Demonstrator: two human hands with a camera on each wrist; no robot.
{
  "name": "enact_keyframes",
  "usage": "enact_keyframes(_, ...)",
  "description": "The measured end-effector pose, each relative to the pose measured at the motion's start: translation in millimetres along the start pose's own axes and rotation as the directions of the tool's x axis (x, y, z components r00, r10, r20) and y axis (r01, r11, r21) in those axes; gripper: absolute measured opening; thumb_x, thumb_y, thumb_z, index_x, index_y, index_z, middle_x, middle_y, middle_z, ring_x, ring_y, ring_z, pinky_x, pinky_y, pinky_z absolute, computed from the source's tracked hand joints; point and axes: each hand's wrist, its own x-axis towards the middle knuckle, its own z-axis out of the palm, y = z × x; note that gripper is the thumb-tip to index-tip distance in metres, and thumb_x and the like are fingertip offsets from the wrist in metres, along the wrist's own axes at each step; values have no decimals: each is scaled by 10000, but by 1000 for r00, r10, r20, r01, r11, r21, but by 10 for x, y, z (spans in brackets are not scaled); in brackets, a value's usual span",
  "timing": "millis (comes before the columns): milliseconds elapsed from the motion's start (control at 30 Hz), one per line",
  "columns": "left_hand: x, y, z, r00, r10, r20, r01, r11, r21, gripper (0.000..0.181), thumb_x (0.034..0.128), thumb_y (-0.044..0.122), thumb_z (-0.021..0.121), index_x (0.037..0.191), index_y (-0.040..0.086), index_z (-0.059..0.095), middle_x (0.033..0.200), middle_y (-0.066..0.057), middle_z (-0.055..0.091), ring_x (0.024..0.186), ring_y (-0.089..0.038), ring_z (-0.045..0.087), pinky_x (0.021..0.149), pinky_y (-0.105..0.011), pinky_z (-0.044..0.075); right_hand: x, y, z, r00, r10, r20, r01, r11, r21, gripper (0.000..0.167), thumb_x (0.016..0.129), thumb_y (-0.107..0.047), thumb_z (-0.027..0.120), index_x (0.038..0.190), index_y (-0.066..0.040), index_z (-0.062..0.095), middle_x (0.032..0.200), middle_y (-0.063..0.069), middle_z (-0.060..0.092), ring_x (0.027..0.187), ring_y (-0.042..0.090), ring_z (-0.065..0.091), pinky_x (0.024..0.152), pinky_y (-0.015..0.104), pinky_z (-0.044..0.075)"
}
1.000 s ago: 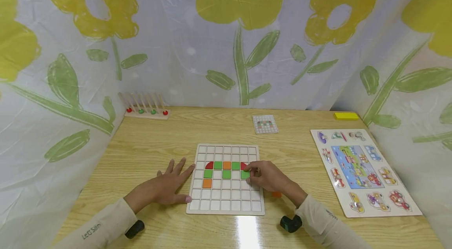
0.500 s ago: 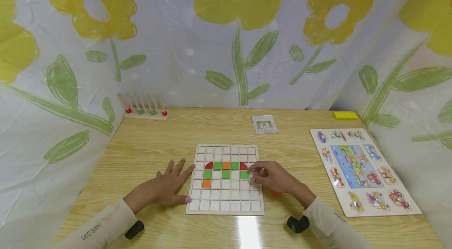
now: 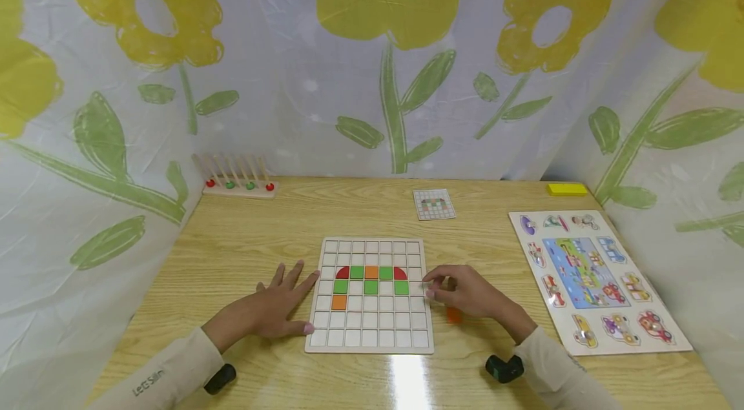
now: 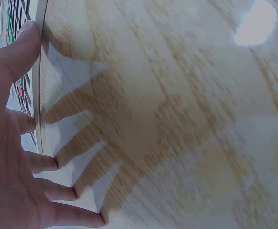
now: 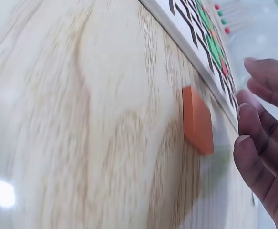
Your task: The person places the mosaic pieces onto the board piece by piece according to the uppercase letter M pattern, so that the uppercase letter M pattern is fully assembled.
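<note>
A white grid board lies on the table with several coloured tiles in its squares. Red quarter-round tiles end the upper row, with green tiles and an orange tile between and below them. Another orange tile sits lower left. My left hand rests with spread fingers at the board's left edge, its thumb on the rim. My right hand hovers at the right edge, fingers loosely bent, holding nothing. A loose orange tile lies on the table beside it, partly hidden in the head view.
A small pattern card lies beyond the board. To the right is a picture puzzle board with knobbed vehicle pieces, and behind it a yellow block. A peg stand with red and green beads stands at the back left.
My right hand has left the green tile at the row's right end and moved right, off the board toward the loose orange tile. My left hand has stayed in place.
</note>
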Motion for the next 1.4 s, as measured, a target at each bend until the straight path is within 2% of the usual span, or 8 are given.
enact_keyframes(133, -3, 5, -5, 1000, 3, 0, -3, 1000, 0, 1006, 897, 685, 586, 1627, 151, 145, 1658, -281, 48, 1465, -619, 49, 964, -857, 235, -47, 45, -36, 1000, -5, 7, 5, 1000, 3, 244, 959, -204, 702, 1165, -74, 718, 947, 10, 694, 651, 54, 531, 581, 213, 462)
enact_keyframes(400, -11, 20, -25, 1000, 6, 2, -6, 1000, 4, 1006, 898, 683, 585, 1626, 145, 146, 1655, -287, 54, 1461, -626, 57, 958, -855, 248, -135, 111, -114, 999, -27, 35, 27, 1000, -7, 260, 955, -269, 709, 1140, -89, 737, 963, -6, 702, 680, 46, 566, 604, 226, 489)
enact_keyframes(600, -16, 24, -27, 1000, 7, 3, -7, 1000, -5, 1004, 900, 680, 587, 1626, 143, 148, 1655, -288, 51, 1460, -628, 54, 957, -859, 241, -210, 141, -150, 995, -77, 64, 80, 996, -38, 218, 949, -252, 717, 1116, -118, 760, 1015, 2, 737, 788, 35, 580, 718, 243, 508)
enact_keyframes(733, -14, 24, -27, 1000, 6, 2, -6, 1000, -2, 1005, 897, 680, 588, 1626, 145, 150, 1656, -286, 56, 1460, -628, 59, 960, -857, 240, -279, 177, -161, 991, -72, 109, 75, 997, -26, 235, 948, -265, 717, 1132, -124, 758, 965, -28, 708, 846, 39, 591, 768, 251, 512)
enact_keyframes(833, -14, 24, -26, 1000, 4, 4, -4, 1000, 2, 1004, 897, 680, 590, 1626, 148, 149, 1656, -283, 59, 1460, -627, 62, 963, -854, 243, -324, 195, -169, 989, -62, 133, 65, 998, -16, 276, 934, -294, 731, 1153, -127, 751, 986, -39, 698, 888, 60, 602, 797, 255, 516)
enact_keyframes(1100, -26, 27, -35, 1000, 2, 10, -2, 1000, 1, 1000, 902, 666, 597, 1628, 152, 138, 1658, -280, 44, 1465, -619, 50, 971, -851, 238, -368, 209, -160, 987, -92, 128, 97, 995, -37, 296, 904, -289, 761, 1152, -129, 754, 1022, -15, 698, 940, 117, 633, 817, 273, 531)
enact_keyframes(1400, -26, 25, -35, 1000, 5, 11, -5, 1000, -12, 995, 907, 662, 593, 1628, 153, 135, 1659, -280, 27, 1465, -618, 36, 969, -856, 227, -364, 202, -147, 989, -82, 125, 89, 995, -48, 254, 883, -273, 778, 1100, -139, 770, 1006, -17, 686, 952, 119, 646, 833, 268, 543)
